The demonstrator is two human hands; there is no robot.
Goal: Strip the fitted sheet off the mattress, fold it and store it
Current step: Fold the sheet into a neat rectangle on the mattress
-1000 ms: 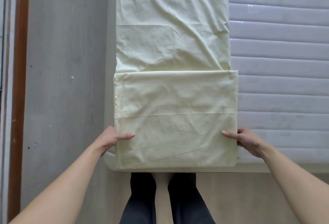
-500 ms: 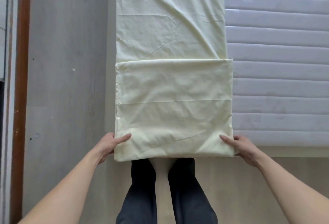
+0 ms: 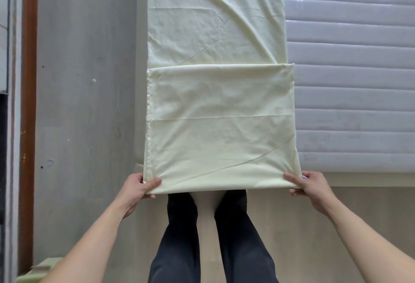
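Left hand [image 3: 137, 187] pinches near-left corner of fitted sheet [image 3: 221, 125], thumb on top, fingers under. Right hand [image 3: 308, 185] pinches near-right corner same way. Sheet pale yellow, folded into long strip, near end doubled back over itself; strip lies along left edge of mattress [image 3: 350, 76], near fold at mattress foot edge. Quilted grey mattress bare right of sheet. Dark-trousered legs [image 3: 213, 237] below sheet. Grey floor [image 3: 85, 103] left of mattress.

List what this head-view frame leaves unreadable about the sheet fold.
- Far end of the sheet: cut off by the top edge.
- Layer count in the folded part: upper layer covers it.
- Fingers of the left hand and right hand beneath the near corners: hidden by cloth.
- Mattress: runs past the right edge.
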